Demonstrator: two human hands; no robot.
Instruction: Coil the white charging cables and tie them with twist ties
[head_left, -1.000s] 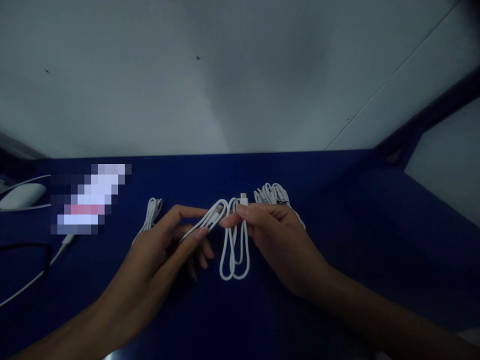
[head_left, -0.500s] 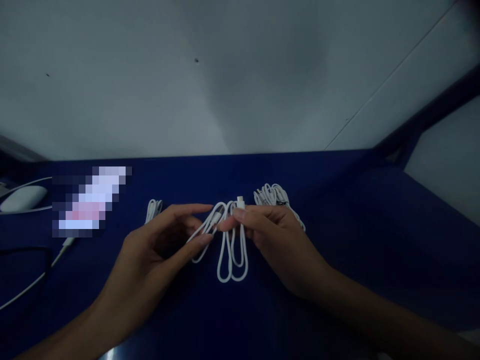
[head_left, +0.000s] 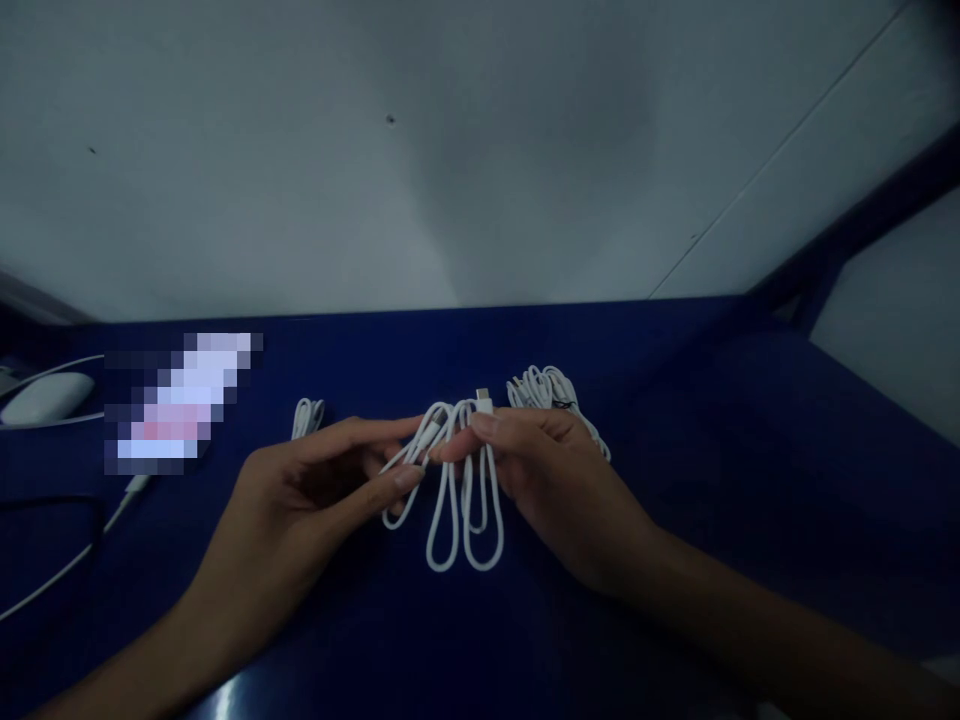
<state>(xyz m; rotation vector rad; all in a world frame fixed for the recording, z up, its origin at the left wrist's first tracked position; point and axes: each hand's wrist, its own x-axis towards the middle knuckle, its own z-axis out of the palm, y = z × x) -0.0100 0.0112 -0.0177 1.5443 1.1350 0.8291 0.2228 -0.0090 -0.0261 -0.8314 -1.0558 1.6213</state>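
Observation:
A white USB charging cable (head_left: 444, 540), folded into several long loops, is held between my two hands above the blue table. My right hand (head_left: 547, 465) pinches it between thumb and index finger close to the plug (head_left: 484, 400), whose metal tip points up. My left hand (head_left: 322, 495) has thumb and fingers closed around the loops at the left, where the cable's other end shows. Behind my left hand lies a small coiled white cable (head_left: 307, 417). Just beyond my right hand is a bundle of white cables (head_left: 551, 388).
A phone with a blurred-out screen (head_left: 184, 400) lies at the left with a white cord (head_left: 112, 520) plugged into it. Beside it are a white mouse-like object (head_left: 49, 398) and a black cord (head_left: 52, 496). A pale wall (head_left: 300, 200) rises behind the blue table (head_left: 420, 650).
The hanging loops have spread apart and hang slightly lower. My left thumb and fingers have drawn a little closer around the left loops. My right hand keeps its pinch.

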